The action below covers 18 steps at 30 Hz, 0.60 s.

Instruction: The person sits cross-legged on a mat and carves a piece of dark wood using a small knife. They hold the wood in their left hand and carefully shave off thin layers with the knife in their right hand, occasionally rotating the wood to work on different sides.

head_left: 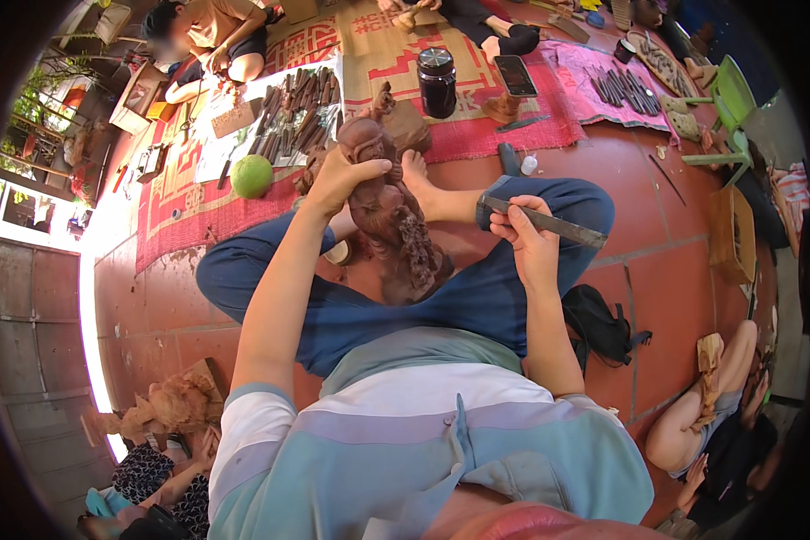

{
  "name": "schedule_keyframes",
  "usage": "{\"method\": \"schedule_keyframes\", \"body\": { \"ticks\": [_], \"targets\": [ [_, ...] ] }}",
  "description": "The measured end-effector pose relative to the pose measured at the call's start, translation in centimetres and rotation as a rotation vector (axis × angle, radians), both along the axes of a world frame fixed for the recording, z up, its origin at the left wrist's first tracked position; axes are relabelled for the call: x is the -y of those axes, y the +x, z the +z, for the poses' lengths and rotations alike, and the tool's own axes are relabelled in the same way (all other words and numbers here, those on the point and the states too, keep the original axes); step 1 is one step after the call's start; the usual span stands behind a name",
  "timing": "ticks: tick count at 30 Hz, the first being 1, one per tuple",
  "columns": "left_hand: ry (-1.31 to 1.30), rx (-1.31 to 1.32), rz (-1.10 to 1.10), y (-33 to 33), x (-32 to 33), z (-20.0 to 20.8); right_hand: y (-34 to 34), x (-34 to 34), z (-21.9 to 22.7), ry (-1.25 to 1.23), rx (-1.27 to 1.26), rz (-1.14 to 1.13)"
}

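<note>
Btwn the bent legs (252,265): reddish-brown carving (376,209), top tilted away from the lap; what bears its base, can't tell.
L hand (340,180): grasping carving's upper part, thumb across front, fingers mostly hidden.
R hand (528,238): gripping flat dark tool (567,229) btwn thumb + fingers, apart from carving.
Carving's feel: prob. hardwood, stiff, fairly heavy; smooth bits may slip if dusty.
Weak spot: knobbly relief (411,241) on R hand's side, looks apt to chip.
Best hold: thick mid-body, w/ 2nd support under base.
Nearby: round green fruit (251,176), dark lidded jar (436,85).
</note>
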<state>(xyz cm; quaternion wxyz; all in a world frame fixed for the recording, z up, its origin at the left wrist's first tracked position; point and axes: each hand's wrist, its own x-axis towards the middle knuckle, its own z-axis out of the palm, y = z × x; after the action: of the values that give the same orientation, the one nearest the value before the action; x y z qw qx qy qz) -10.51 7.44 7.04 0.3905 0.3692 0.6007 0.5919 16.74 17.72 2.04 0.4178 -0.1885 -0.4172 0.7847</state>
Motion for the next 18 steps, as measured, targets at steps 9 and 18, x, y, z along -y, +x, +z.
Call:
{"method": "schedule_keyframes", "body": {
  "ticks": [9,18],
  "targets": [
    [0.062,0.362,0.167,-7.4,0.1,-4.6,-5.8,-0.6,3.3,0.008,0.073,0.070],
    [0.024,0.452,0.314,-8.1,6.5,-11.6,-13.8,0.5,2.5,-0.014,0.311,0.278]
  ]
}}
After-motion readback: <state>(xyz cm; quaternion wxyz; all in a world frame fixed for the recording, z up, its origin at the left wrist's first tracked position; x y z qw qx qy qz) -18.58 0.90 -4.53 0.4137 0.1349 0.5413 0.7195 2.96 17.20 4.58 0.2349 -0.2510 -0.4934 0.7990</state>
